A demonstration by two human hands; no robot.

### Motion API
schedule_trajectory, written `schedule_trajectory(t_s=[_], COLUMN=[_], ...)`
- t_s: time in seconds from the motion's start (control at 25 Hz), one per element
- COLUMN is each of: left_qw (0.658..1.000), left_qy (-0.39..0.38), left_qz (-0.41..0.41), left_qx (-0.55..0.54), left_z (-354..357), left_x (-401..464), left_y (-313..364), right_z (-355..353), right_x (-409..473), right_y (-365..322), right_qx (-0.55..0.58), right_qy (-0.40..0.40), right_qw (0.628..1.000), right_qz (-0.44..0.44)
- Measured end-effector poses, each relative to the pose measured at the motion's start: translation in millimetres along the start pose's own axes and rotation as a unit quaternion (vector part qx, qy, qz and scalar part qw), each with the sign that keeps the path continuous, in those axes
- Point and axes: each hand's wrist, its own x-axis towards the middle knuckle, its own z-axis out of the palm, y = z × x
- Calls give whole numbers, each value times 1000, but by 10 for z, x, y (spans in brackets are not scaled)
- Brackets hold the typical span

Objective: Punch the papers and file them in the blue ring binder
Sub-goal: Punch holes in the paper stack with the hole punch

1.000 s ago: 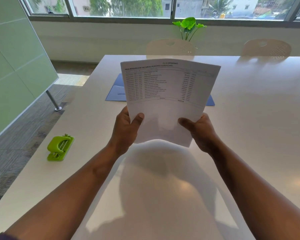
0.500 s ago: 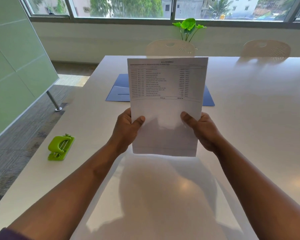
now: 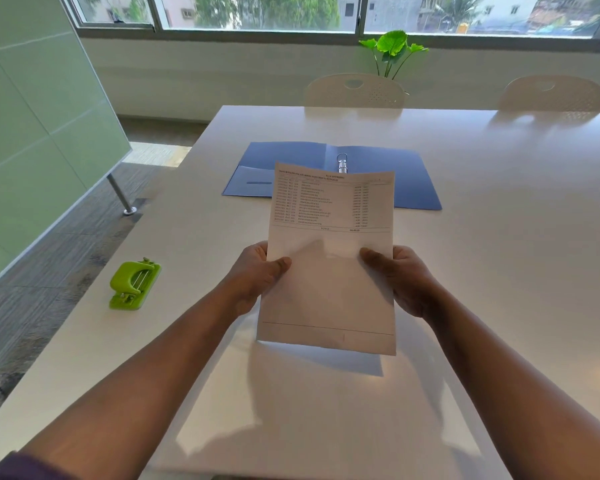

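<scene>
A stack of printed white papers point(image 3: 331, 271) is held above the white table point(image 3: 499, 237), bottom edge just off the surface. My left hand point(image 3: 253, 275) grips its left edge with the thumb on the front. On the right edge, my right hand point(image 3: 400, 277) holds the stack the same way. Beyond the papers lies the blue ring binder point(image 3: 409, 178), spread open and flat, its metal ring point(image 3: 342, 162) showing just above the papers' top edge. A lime-green hole punch point(image 3: 134, 284) sits on the table to my left, apart from both hands.
Two pale chairs point(image 3: 355, 91) point(image 3: 553, 93) stand at the table's far side, with a green plant point(image 3: 394, 50) by the window. The table's left edge drops to carpeted floor, where a green glass panel point(image 3: 39, 133) stands on a metal leg.
The papers have been squared up and lowered from an upright tilt toward the table. The view has tipped down, and the binder's ring now shows above the papers.
</scene>
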Motion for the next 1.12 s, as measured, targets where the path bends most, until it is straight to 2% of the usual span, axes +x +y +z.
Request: schedule_trajectory(t_s=[0.28, 0.32, 0.4, 0.48, 0.56, 0.68, 0.76, 0.88, 1.0, 1.04, 1.12], left_qw=[997, 998, 993, 955, 909, 856, 839, 812, 793, 794, 819], left_qy=[4, 18, 80, 145, 198, 265, 298, 339, 342, 332, 321], left_qz=[-49, -40, 18, 88, 135, 175, 181, 152, 1, -41, -71], left_qx=[-65, -51, 82, 243, 341, 407, 419, 450, 505, 507, 471], left_z=[-100, -122, -215, -363, -551, -911, -1188, -1575, -1873, -1946, -2053], left_x=[-24, -34, -53, -91, -118, -128, -135, -127, -140, -152, -162], left_y=[-112, -115, -122, -113, -90, -51, -41, -54, -56, -65, -105], right_z=[173, 189, 230, 296, 365, 486, 603, 812, 1027, 1091, 1194], right_x=[16, 26, 67, 88, 105, 150, 192, 269, 350, 364, 400], right_y=[109, 118, 156, 168, 164, 158, 163, 190, 234, 241, 255], right_qx=[-45, -44, -41, -49, -60, -63, -60, -45, -37, -33, -32], right_qy=[24, 29, 33, 35, 32, 23, 21, 16, 4, -2, -8], right_qw=[999, 999, 999, 998, 998, 998, 998, 999, 999, 999, 998], right_qz=[-15, -15, -12, -6, -3, 7, 13, 24, 35, 38, 46])
